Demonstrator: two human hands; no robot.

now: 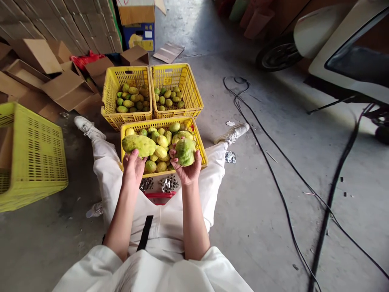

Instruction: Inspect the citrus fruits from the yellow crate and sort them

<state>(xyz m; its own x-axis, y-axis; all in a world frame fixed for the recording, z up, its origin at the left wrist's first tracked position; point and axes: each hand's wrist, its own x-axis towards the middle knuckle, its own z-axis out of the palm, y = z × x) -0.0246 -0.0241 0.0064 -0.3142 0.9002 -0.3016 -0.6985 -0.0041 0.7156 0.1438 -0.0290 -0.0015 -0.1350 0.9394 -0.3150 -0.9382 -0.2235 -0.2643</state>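
Observation:
My left hand is closed around the lower side of a long, bumpy yellow-green fruit, which lies nearly level over the left part of the front crate. A rounder, lumpy green fruit sits in my right hand, the fingers curled about its sides. Both hands are above the near edge of a yellow plastic crate between my legs. Inside that crate lie several smaller yellow and green oval fruits.
Two more yellow crates, at back left and back right, hold similar fruit. A yellow-green crate stands at far left, near open cardboard boxes. Black cables cross the floor at right, below a parked scooter.

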